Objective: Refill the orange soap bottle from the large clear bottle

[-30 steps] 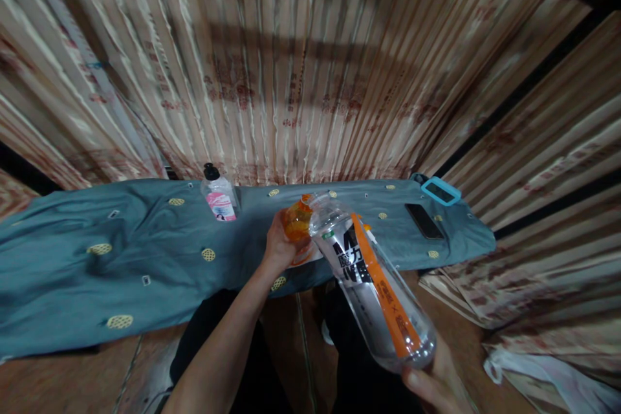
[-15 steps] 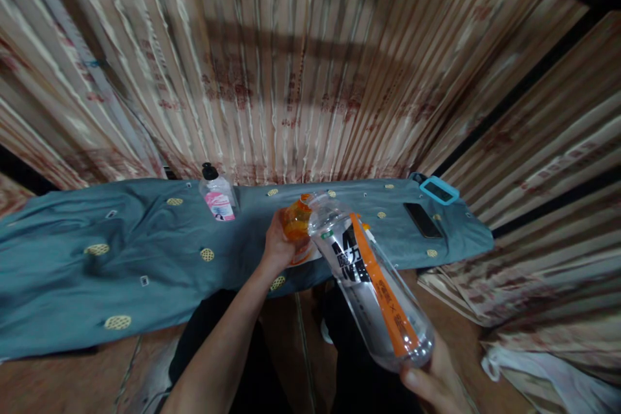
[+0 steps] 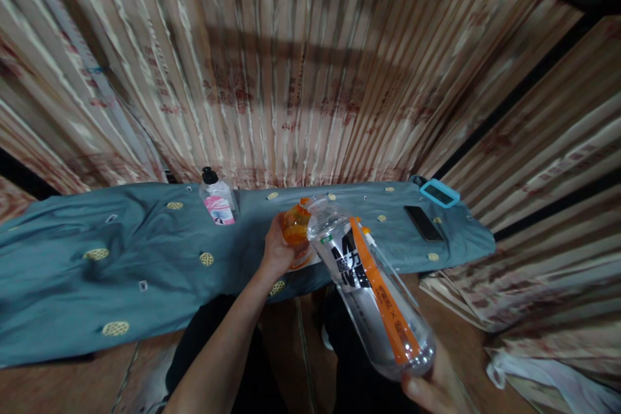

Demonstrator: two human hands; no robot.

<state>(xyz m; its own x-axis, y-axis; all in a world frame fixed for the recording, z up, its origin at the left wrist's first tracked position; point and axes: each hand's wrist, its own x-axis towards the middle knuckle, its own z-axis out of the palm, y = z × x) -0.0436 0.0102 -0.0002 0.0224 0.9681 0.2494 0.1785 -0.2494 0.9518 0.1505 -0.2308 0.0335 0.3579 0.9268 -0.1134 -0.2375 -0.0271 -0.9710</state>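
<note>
My right hand [image 3: 434, 388] grips the base of a large clear plastic bottle [image 3: 369, 288] with a black and white label and an orange stripe. The bottle is tilted, its neck pointing away and down towards a small orange bottle [image 3: 297, 226]. My left hand [image 3: 276, 249] is wrapped around that orange bottle, holding it over the near edge of the cloth-covered table [image 3: 145, 259]. The two bottle mouths sit close together; whether they touch is hidden.
A small clear bottle with a pink label and black cap [image 3: 217, 200] stands at the back of the table. A dark phone [image 3: 424, 223] and a blue-framed device [image 3: 439, 193] lie at the right end. Striped curtains hang behind. White cloth [image 3: 548, 381] lies on the floor at right.
Both hands and both bottles keep nearly the same pose; the view has shifted slightly, so everything sits a little lower in the frame.
</note>
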